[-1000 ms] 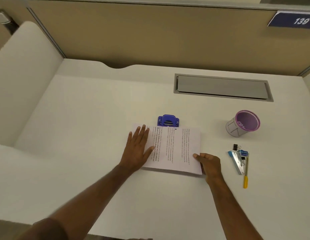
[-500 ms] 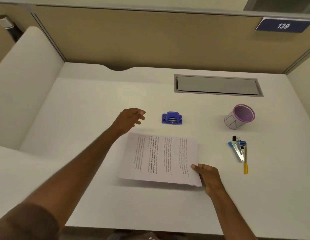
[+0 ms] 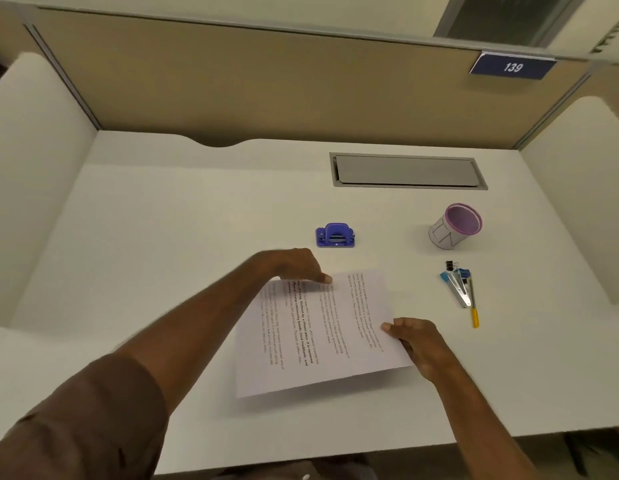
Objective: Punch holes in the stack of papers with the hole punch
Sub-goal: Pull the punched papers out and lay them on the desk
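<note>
The stack of papers (image 3: 321, 336) lies on the worktop (image 3: 162, 237), long axis skewed from the blue hole punch (image 3: 335, 235) beyond it. The right hand (image 3: 417, 344) pinches its right edge; the left hand (image 3: 294, 265) seemingly grips its far edge.

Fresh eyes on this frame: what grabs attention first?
The printed stack of papers at centre, held by the right hand at its right edge, with the left hand over its far corner. Beyond it sits the purple hole punch, apart from the paper. A purple-rimmed cup stands far right.
</note>
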`<action>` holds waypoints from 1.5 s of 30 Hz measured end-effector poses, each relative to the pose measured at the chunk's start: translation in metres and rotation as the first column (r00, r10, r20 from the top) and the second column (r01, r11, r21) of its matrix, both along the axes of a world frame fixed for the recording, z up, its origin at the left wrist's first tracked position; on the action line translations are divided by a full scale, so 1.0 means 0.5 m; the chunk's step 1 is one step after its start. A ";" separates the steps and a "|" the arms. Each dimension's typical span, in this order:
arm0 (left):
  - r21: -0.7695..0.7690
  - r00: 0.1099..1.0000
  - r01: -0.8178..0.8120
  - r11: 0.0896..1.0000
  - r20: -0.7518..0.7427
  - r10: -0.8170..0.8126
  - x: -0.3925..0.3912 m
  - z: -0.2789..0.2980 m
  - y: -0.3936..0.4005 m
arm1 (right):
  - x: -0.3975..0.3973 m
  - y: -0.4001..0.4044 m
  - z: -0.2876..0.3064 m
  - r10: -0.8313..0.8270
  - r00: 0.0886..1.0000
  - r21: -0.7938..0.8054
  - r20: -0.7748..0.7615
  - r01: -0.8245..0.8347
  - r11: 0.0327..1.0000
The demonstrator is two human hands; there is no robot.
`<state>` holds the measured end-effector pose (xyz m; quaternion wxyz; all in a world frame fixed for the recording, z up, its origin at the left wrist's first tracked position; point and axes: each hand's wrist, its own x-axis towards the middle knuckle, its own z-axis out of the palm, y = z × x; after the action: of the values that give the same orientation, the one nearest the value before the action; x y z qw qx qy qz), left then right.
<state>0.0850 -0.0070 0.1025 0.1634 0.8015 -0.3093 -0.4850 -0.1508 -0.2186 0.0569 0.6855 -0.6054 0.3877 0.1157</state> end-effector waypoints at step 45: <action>-0.692 0.552 -0.699 0.179 -0.364 0.750 -0.158 -0.032 0.064 | 0.085 0.063 0.108 0.125 0.830 -0.485 0.544 0.189 0.854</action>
<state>0.0062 0.0249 0.0865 0.6924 0.7045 -0.0735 -0.1377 -0.1081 -0.1872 0.1110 0.5804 -0.7676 0.1979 -0.1866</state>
